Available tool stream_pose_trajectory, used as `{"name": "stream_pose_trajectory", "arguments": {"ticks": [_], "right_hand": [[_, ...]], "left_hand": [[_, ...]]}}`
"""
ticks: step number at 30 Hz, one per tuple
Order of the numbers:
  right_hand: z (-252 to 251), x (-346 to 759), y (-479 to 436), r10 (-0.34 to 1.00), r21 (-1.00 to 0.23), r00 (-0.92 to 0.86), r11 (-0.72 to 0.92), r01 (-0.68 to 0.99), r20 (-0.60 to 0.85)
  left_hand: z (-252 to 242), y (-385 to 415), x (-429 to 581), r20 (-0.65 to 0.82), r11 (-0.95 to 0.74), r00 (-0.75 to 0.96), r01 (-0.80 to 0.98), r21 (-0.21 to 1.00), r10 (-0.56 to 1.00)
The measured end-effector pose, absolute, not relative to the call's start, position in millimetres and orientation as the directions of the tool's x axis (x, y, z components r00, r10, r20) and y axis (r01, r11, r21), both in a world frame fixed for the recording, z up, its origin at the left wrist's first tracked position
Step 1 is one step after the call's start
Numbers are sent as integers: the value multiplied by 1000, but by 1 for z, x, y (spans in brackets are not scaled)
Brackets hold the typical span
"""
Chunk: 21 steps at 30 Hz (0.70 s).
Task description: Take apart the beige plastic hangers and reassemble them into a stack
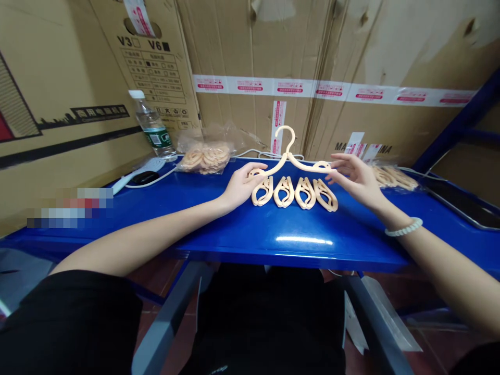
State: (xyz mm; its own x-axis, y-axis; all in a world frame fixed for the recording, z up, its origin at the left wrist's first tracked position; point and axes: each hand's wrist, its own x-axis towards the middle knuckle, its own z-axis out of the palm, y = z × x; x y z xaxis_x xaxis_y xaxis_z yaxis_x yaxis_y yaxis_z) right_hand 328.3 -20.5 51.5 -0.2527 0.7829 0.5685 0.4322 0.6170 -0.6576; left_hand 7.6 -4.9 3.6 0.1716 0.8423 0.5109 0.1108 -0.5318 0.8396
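Over the surface [230, 232], our left hand [239, 183] and right hand [360, 179] pinched the hanger [288, 155], likely mid-unfolding; next needed even pull.

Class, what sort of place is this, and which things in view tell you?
Probably a storeroom corner used as a workspace: large taped cardboard boxes stand behind a blue table, and a clear bag of folded hangers lies on it.

Cardboard [234, 125] behind glossy blue table [219, 229]

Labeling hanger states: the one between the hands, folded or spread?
Spread: the hanger slopes outward both ways below its hook, toward left hand and right hand.
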Motion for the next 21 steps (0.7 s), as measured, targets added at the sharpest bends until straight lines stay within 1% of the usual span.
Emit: {"name": "stream_pose_trajectory", "arguments": {"ticks": [3, 7, 11, 13, 16, 21], "right_hand": [[48, 329, -16, 807, -727, -260, 591, 349, 531], [45, 332, -9, 817, -782, -177, 577, 236, 549], [49, 332, -10, 852, -844, -141, 521, 127, 505], [50, 330, -12, 857, -850, -128, 513, 116, 499], [50, 326, -15, 845, -828, -128, 535, 165, 520], [47, 319, -20, 845, -830, -115, 534, 157, 522]], "left_hand": [[6, -6, 9, 505, -516, 133, 69, 854, 853], [11, -7, 11, 486, -487, 73, -11, 874, 871], [14, -7, 10, 447, -439, 33, -136, 888, 894], [15, -7, 10, 424, -418, 4, -168, 893, 906], [17, -8, 9, 403, -403, -32, -169, 900, 914], [16, -12, 12, 375, -369, -5, -197, 908, 927]]}}
